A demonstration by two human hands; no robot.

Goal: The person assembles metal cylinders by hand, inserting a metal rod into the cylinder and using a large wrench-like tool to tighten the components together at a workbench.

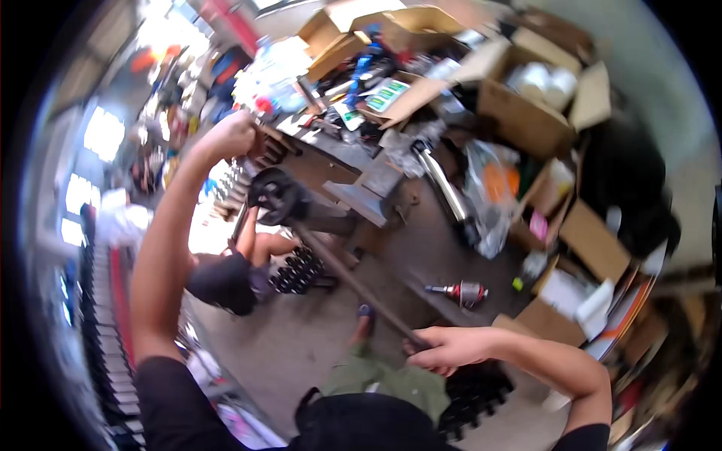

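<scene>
The vise (382, 180) here sits at the left edge of the worktop (421, 233), a tube (445, 184) to its right, then a plastic bag (490, 224), a box (519, 116) behind that. The bar (353, 279) runs from left of the vise to the right hand (455, 347).

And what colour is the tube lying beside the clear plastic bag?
Silver with dark ends: the tube shows in the head view, the only one.

The person wears a black top (368, 427) with short, plain black sleeves (180, 404). The green bottoms (410, 387) are loose and a bit wrinkly. One foot has a dark shoe (365, 310), too small and blurry to see well. Both hands (455, 347) are bare.
</scene>
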